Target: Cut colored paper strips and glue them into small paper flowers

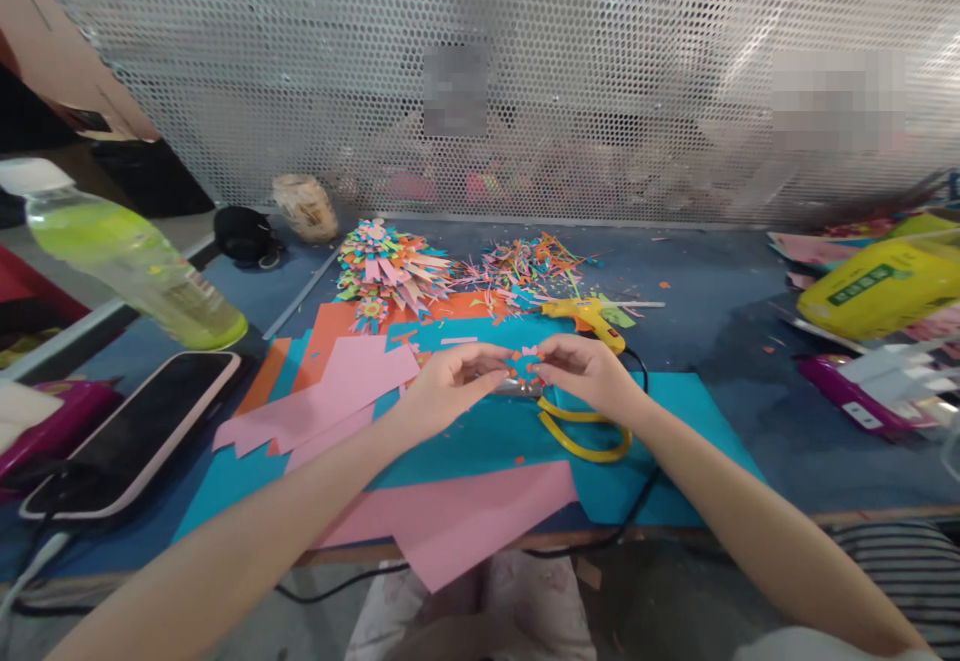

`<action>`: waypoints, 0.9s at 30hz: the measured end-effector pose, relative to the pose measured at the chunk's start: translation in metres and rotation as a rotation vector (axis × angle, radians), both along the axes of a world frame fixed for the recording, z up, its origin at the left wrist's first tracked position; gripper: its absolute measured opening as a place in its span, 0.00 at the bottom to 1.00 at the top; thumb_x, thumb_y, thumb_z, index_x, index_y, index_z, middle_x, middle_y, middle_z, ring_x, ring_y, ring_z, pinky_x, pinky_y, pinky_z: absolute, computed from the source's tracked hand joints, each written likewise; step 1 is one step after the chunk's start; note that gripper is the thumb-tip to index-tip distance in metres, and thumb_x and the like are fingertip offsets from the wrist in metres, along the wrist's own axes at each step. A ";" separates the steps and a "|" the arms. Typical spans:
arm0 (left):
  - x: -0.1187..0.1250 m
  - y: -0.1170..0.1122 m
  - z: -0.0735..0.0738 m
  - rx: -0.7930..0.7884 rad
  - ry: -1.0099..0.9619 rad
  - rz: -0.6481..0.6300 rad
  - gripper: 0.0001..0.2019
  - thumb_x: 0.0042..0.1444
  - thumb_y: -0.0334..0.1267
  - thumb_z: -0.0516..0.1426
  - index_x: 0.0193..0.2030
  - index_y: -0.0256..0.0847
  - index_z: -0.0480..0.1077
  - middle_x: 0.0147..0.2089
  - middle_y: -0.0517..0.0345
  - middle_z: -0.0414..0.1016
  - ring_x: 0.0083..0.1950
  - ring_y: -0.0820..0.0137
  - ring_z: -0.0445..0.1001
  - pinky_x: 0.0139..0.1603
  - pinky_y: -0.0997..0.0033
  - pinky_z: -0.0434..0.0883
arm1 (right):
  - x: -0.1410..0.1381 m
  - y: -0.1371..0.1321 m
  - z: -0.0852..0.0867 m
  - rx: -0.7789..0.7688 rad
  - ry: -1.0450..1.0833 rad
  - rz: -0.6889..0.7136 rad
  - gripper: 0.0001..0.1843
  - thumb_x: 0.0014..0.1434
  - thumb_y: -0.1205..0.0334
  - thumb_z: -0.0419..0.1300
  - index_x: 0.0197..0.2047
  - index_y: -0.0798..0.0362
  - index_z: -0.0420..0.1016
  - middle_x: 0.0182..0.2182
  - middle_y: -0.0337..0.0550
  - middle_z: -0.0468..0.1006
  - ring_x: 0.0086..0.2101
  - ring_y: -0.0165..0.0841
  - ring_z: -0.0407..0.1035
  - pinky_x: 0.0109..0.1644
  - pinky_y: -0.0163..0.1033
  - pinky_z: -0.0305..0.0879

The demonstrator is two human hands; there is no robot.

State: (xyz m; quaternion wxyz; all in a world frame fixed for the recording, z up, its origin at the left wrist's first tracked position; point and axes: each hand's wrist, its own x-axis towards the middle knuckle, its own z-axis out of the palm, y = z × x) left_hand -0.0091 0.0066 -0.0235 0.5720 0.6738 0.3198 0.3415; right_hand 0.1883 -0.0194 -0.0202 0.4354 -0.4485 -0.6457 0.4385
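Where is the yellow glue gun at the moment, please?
In the head view, the yellow glue gun lies right of centre, beyond the right hand, near the paper strips.

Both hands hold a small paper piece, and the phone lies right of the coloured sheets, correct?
No: the phone lies left of the coloured sheets, as the head view shows. The left hand and right hand do hold the paper piece.
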 end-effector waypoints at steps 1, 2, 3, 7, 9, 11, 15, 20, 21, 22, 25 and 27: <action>0.000 0.000 -0.001 -0.007 -0.006 -0.015 0.15 0.49 0.41 0.58 0.44 0.39 0.71 0.40 0.53 0.77 0.42 0.66 0.74 0.43 0.68 0.69 | 0.000 0.000 0.001 0.009 -0.003 -0.015 0.09 0.48 0.60 0.61 0.31 0.54 0.67 0.23 0.37 0.69 0.25 0.27 0.68 0.29 0.34 0.67; -0.001 0.001 -0.003 -0.016 -0.012 -0.034 0.16 0.48 0.40 0.58 0.44 0.39 0.70 0.39 0.52 0.77 0.41 0.66 0.74 0.43 0.68 0.69 | 0.000 0.000 0.001 0.016 -0.005 -0.027 0.09 0.48 0.59 0.61 0.31 0.54 0.67 0.24 0.37 0.69 0.24 0.27 0.67 0.29 0.34 0.66; -0.001 0.000 -0.004 -0.026 -0.018 -0.053 0.16 0.48 0.40 0.59 0.45 0.39 0.70 0.38 0.52 0.77 0.41 0.66 0.74 0.42 0.68 0.69 | 0.000 0.000 0.002 0.023 -0.010 -0.034 0.09 0.48 0.59 0.61 0.30 0.54 0.66 0.24 0.37 0.68 0.25 0.27 0.67 0.29 0.33 0.66; 0.000 -0.001 -0.004 -0.044 -0.024 -0.055 0.19 0.47 0.38 0.59 0.47 0.38 0.68 0.37 0.53 0.77 0.40 0.67 0.75 0.41 0.69 0.69 | 0.001 0.000 0.002 0.053 -0.021 -0.052 0.08 0.48 0.59 0.61 0.30 0.53 0.66 0.24 0.37 0.68 0.25 0.27 0.67 0.30 0.34 0.66; 0.000 0.000 -0.002 -0.050 -0.009 -0.002 0.19 0.48 0.38 0.59 0.48 0.39 0.67 0.37 0.54 0.77 0.40 0.68 0.75 0.41 0.71 0.69 | 0.002 0.001 0.001 0.053 -0.024 -0.064 0.09 0.48 0.58 0.61 0.30 0.53 0.66 0.25 0.37 0.69 0.26 0.28 0.67 0.30 0.34 0.66; -0.001 0.000 0.000 -0.056 0.000 0.059 0.20 0.47 0.38 0.59 0.49 0.39 0.67 0.36 0.55 0.77 0.39 0.69 0.75 0.40 0.72 0.69 | 0.003 0.002 0.000 0.043 -0.036 -0.073 0.10 0.48 0.57 0.60 0.30 0.53 0.66 0.25 0.37 0.69 0.25 0.28 0.67 0.29 0.34 0.66; 0.001 0.001 0.002 -0.077 -0.082 0.150 0.19 0.45 0.37 0.61 0.46 0.39 0.68 0.34 0.57 0.76 0.39 0.69 0.75 0.39 0.73 0.70 | 0.001 0.002 -0.003 0.016 -0.064 -0.054 0.12 0.48 0.54 0.60 0.30 0.53 0.66 0.23 0.37 0.69 0.24 0.28 0.67 0.28 0.35 0.66; 0.004 0.003 0.000 -0.379 -0.327 0.132 0.16 0.45 0.33 0.61 0.43 0.37 0.69 0.33 0.56 0.77 0.37 0.71 0.75 0.34 0.75 0.71 | 0.000 0.002 -0.007 -0.023 -0.024 -0.015 0.13 0.47 0.54 0.61 0.32 0.53 0.66 0.23 0.36 0.69 0.24 0.29 0.68 0.28 0.35 0.67; 0.005 0.004 -0.001 -0.459 -0.364 0.137 0.15 0.45 0.32 0.60 0.42 0.37 0.70 0.33 0.55 0.77 0.37 0.70 0.75 0.33 0.76 0.71 | 0.000 0.002 -0.008 -0.029 -0.021 -0.011 0.13 0.47 0.54 0.61 0.32 0.53 0.66 0.22 0.36 0.69 0.24 0.29 0.68 0.28 0.35 0.67; 0.005 0.005 -0.001 -0.529 -0.391 0.149 0.14 0.46 0.31 0.60 0.42 0.37 0.70 0.34 0.54 0.77 0.37 0.70 0.75 0.32 0.77 0.71 | 0.000 0.002 -0.008 -0.033 -0.020 -0.011 0.13 0.47 0.54 0.61 0.31 0.53 0.65 0.22 0.36 0.69 0.24 0.29 0.68 0.28 0.35 0.67; 0.005 0.008 0.000 -0.644 -0.431 0.198 0.12 0.45 0.28 0.59 0.40 0.37 0.71 0.34 0.55 0.76 0.36 0.72 0.76 0.28 0.80 0.70 | 0.001 0.004 -0.009 -0.025 -0.037 -0.027 0.14 0.46 0.53 0.62 0.31 0.53 0.65 0.22 0.36 0.69 0.23 0.28 0.67 0.28 0.35 0.67; 0.005 0.008 0.000 -0.647 -0.437 0.179 0.13 0.45 0.28 0.60 0.40 0.37 0.71 0.33 0.57 0.76 0.31 0.76 0.74 0.24 0.82 0.68 | 0.001 0.004 -0.009 -0.002 -0.054 -0.042 0.14 0.47 0.53 0.62 0.30 0.53 0.65 0.22 0.36 0.68 0.23 0.28 0.66 0.28 0.34 0.66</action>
